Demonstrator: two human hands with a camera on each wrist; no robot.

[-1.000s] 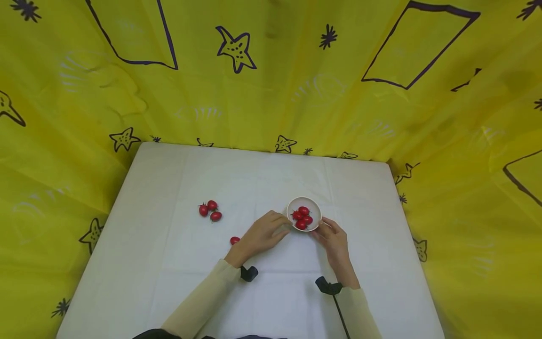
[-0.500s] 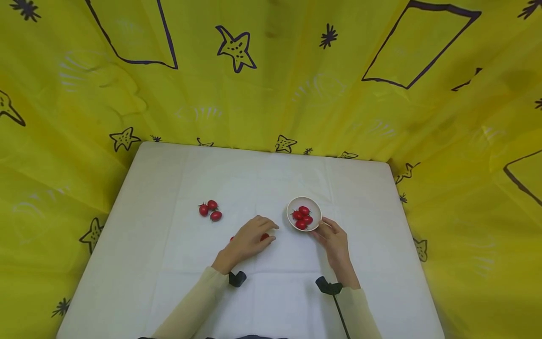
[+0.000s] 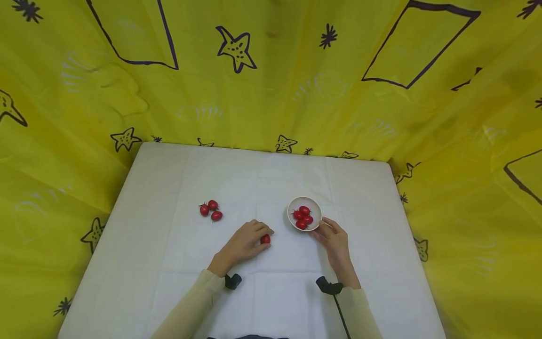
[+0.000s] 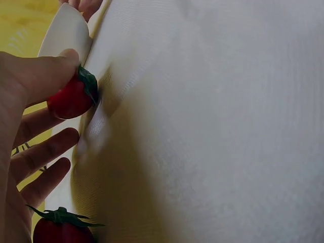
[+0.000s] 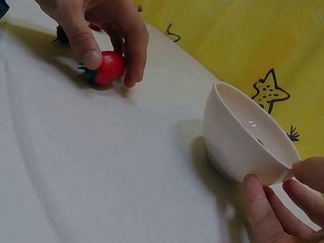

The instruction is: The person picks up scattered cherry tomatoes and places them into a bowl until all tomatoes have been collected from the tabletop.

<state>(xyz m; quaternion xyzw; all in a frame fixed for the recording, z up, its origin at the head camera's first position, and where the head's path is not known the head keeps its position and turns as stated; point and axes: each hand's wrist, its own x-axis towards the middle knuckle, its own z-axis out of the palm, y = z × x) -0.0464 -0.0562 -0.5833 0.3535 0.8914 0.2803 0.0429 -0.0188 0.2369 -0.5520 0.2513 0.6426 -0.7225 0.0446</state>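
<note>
Far left, three tomatoes [image 3: 213,205] lie clustered, unmoved. The left hand [image 3: 244,241], beside the bowl [image 5: 238,142] a second ago, has drawn back left; I see thumb and fingers pinching one tomato [image 3: 265,239], with another tomato [image 4: 62,234] near the palm. I judge the pinched one secured, though outside the bowl. The right hand [image 3: 334,240] grips the bowl, thumb at the rim, fingers below.

Left hand [image 4: 38,153] pinching tomato [image 4: 70,100], white bowl [image 4: 66,33]

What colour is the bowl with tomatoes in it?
The bowl is creamy white, best seen from the right wrist.
</note>
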